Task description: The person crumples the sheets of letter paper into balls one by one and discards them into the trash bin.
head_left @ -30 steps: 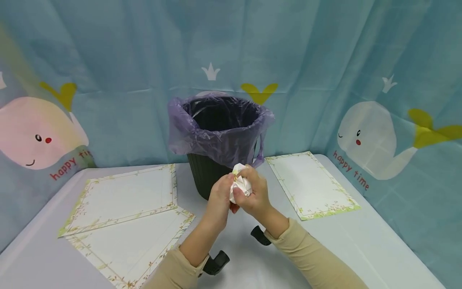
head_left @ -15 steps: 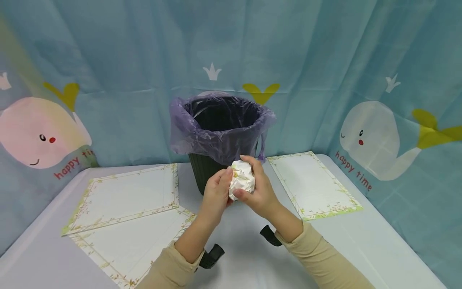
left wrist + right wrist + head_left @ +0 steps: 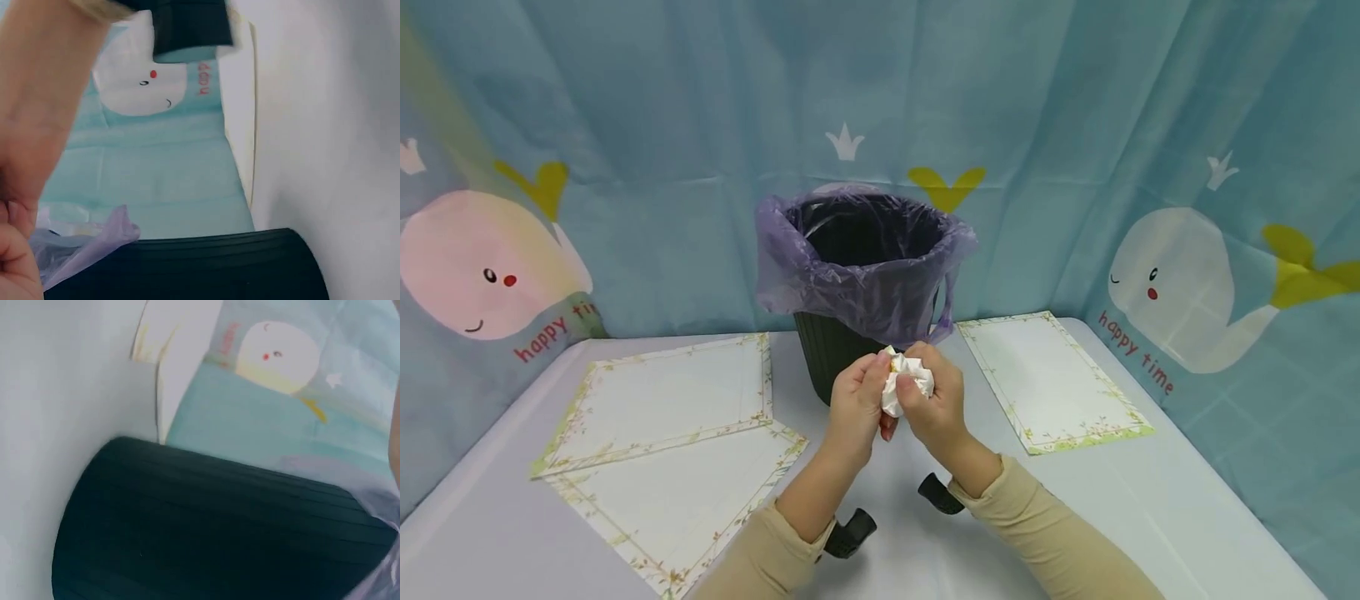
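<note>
Head view, both hands (image 3: 856,402) (image 3: 937,402) gripping crumpled white paper (image 3: 892,393), purple-lined dark bin (image 3: 829,354) beyond

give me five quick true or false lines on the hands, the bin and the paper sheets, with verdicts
1. The left hand and right hand grip crumpled paper. True.
2. The crumpled paper is inside the bin. False: it is held outside.
3. A purple liner hangs over the bin's rim. True.
4. Two flat sheets lie right of the bin. False: one floral-bordered sheet does.
5. The liner is tied shut. False: it is open.
</note>
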`<state>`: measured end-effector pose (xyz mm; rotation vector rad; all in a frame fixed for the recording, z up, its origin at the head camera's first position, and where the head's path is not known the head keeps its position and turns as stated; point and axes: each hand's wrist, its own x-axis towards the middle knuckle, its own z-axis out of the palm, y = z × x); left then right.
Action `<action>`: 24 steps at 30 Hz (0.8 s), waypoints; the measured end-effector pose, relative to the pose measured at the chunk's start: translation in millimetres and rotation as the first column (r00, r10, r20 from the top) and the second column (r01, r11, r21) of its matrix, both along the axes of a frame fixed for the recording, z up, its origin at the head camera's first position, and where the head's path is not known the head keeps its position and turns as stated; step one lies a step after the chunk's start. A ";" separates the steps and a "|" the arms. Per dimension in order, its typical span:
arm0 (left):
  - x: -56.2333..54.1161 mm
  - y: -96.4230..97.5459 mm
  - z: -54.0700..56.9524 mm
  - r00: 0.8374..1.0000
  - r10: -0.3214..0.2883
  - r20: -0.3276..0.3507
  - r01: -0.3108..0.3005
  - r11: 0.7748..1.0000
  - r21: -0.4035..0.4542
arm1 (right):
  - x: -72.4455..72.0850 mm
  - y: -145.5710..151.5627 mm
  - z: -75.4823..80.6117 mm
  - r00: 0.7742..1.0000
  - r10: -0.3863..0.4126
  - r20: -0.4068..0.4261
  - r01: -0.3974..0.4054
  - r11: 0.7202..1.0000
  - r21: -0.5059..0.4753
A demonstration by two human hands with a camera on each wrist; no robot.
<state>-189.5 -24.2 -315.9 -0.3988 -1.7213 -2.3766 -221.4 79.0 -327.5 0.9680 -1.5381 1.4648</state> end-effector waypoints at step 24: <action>-69.1 -118.2 55.3 0.858 0.457 -0.232 -0.513 0.746 -0.425 | -4.0 53.2 16.9 0.992 -0.098 0.079 0.090 0.991 0.100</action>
